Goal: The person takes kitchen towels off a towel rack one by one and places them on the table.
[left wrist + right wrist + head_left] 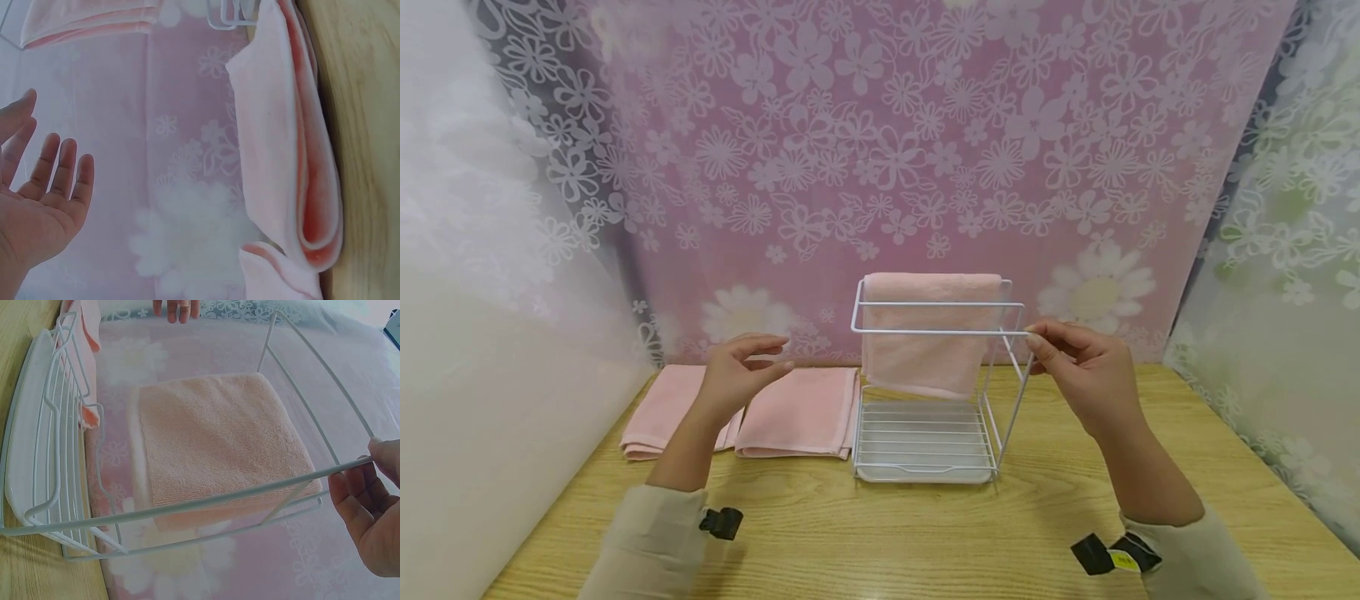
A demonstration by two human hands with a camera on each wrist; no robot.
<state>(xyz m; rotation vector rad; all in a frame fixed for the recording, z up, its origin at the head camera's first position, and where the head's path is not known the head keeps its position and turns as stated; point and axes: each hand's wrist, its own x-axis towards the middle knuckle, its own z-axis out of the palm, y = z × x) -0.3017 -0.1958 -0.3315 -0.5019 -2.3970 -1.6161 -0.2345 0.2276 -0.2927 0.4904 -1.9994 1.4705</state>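
A white wire rack [1017, 375] stands on the table, with a pink towel [925, 354] draped over its rear top bar. My right hand [1086, 375] pinches the rack's front right top corner between thumb and fingers; the right wrist view shows this right hand [375, 500] on the wire too. My left hand [737, 375] hovers in the air left of the rack, fingers spread and holding nothing, as the left hand [47, 200] in the left wrist view confirms. Below and behind it lie two folded pink towels, one nearer the rack [797, 412] and one farther left [662, 408].
A white tray [925, 475] sits under the rack's lower wire shelf. Flowered curtains [880, 150] close off the back and both sides of the wooden table [820, 542]. Black straps with small devices [722, 523] are on both wrists.
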